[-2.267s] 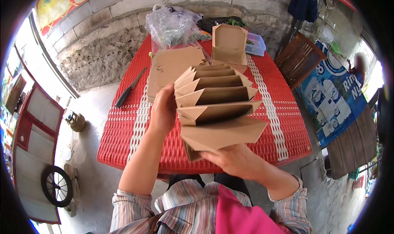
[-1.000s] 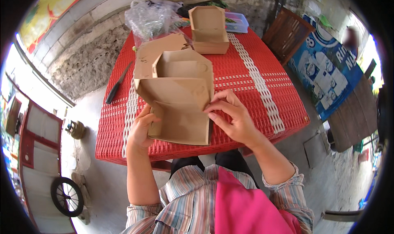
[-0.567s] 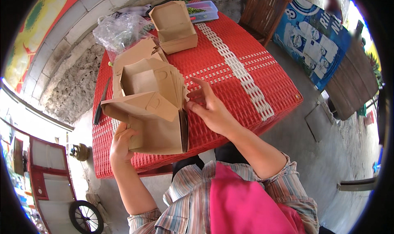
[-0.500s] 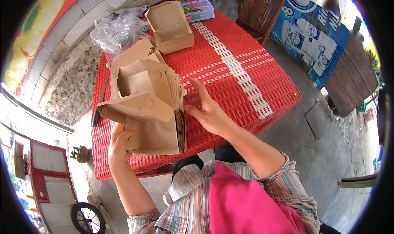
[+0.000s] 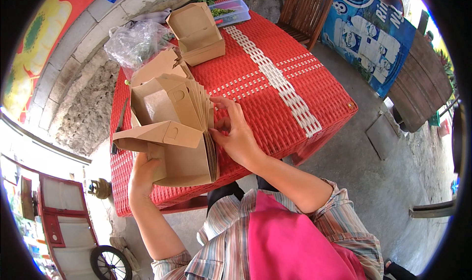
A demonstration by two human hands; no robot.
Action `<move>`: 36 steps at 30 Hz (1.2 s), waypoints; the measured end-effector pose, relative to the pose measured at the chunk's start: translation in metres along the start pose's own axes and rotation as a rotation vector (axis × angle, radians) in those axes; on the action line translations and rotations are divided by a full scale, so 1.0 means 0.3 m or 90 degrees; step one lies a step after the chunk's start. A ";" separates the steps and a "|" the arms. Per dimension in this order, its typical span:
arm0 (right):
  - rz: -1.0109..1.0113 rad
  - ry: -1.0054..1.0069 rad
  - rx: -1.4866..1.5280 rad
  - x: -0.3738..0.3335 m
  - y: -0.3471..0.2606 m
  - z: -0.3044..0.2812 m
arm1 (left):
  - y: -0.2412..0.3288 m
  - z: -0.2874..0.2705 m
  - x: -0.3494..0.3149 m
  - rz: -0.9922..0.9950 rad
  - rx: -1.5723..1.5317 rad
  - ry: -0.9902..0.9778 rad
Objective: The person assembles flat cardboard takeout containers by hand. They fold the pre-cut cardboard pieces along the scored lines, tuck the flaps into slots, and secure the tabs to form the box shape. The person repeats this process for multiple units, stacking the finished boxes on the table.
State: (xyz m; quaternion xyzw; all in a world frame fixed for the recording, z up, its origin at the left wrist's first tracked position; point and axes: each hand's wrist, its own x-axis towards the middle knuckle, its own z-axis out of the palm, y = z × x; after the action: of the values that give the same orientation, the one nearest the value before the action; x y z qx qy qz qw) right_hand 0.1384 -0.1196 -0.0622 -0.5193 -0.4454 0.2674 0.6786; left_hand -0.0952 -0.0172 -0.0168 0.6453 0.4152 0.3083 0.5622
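open red woven table (image 5: 305, 91) at the right edge; an open kraft box (image 5: 197, 32) and plastic bag (image 5: 132, 42) crowd the far left corner.

1. A stack of flat brown cardboard boxes (image 5: 172, 132) is standing tilted above the near left part of the red table (image 5: 295, 88).
2. Its sheets are fanning apart along the right edge.
3. The front box is hanging partly unfolded, flap sticking out left.
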 end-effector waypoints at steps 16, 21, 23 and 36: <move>0.135 -0.073 0.259 0.021 0.047 -0.020 | 0.056 0.349 -0.222 0.538 0.670 0.062; 0.073 -0.067 0.218 0.016 0.036 -0.003 | 0.046 0.310 -0.197 0.600 0.638 0.149; 0.073 -0.055 0.177 0.011 0.018 -0.007 | 0.080 0.310 -0.198 0.594 0.658 0.102; 0.053 -0.029 0.225 0.010 0.061 -0.007 | 0.015 0.365 -0.214 0.532 0.704 0.066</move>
State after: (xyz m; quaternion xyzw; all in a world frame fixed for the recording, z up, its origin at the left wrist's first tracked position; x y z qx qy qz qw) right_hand 0.1433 -0.1123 -0.0785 -0.4038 -0.3847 0.3808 0.7376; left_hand -0.0294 -0.1254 -0.0275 0.9272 0.2541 0.2729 -0.0354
